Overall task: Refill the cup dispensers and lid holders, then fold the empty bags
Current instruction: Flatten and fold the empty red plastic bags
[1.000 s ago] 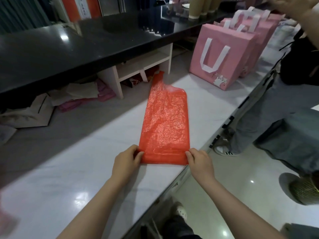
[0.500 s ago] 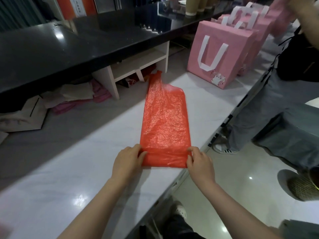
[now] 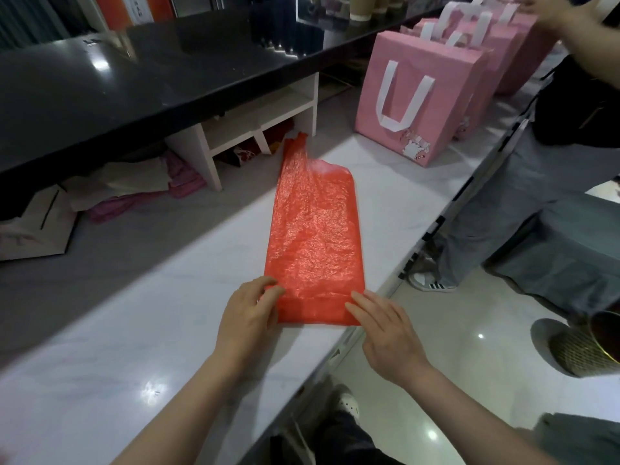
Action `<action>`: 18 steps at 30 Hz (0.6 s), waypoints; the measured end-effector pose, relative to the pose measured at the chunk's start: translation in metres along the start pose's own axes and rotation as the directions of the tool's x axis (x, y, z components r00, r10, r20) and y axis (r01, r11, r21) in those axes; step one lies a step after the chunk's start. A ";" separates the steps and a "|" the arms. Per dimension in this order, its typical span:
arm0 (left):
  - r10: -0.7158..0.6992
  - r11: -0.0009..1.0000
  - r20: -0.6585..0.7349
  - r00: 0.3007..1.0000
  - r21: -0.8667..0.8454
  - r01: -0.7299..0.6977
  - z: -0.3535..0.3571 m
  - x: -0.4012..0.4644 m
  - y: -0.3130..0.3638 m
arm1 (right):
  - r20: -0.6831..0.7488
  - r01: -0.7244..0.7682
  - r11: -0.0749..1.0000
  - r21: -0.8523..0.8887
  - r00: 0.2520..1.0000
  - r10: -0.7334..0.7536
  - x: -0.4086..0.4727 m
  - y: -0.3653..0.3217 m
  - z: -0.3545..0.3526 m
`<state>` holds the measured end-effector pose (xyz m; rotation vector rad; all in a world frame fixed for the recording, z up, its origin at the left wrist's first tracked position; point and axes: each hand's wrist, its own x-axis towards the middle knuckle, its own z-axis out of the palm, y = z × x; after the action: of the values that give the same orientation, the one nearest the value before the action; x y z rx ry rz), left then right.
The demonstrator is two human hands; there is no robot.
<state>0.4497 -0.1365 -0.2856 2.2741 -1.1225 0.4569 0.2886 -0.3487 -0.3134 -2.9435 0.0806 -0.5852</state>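
pink gift bags [image 3: 419, 105] stand in a row far right on the white counter [image 3: 134, 330]; a black countertop [image 3: 134, 78] runs far left.

1. Two bare forearms enter from the bottom edge of the frame, with no sleeve showing on either up to the point where the picture cuts them off.
2. The left hand [image 3: 250, 318] and the right hand [image 3: 385, 333] are bare: no glove, ring, watch or bracelet shows on either hand or wrist.
3. The fingernails that show are short and unpainted.
4. At the bottom centre of the frame, below the counter's edge, dark trousers show on the person's legs.
5. Just above the trousers, a white clog-style shoe [image 3: 349, 406] with round holes in its top shows on one foot.
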 end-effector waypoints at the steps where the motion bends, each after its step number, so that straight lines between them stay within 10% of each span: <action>1: 0.065 0.998 0.016 0.998 0.003 -0.065 -0.001 -0.001 -0.001 | 0.033 -0.019 1.000 0.003 0.999 0.019 -0.003 0.001 0.001; 10: -0.099 0.992 0.384 0.918 -0.035 0.122 -0.007 -0.009 -0.008 | -0.009 -0.094 0.994 0.047 0.995 0.094 -0.003 0.001 0.006; 18: -0.283 0.933 0.301 0.911 -0.133 0.334 -0.009 -0.010 -0.010 | 0.004 -0.395 0.819 0.416 0.901 0.433 0.033 0.007 -0.005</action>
<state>0.4515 -0.1202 -0.2871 2.3420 -0.8611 -0.0917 0.3167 -0.3584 -0.2973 -2.3830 0.5307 -0.5815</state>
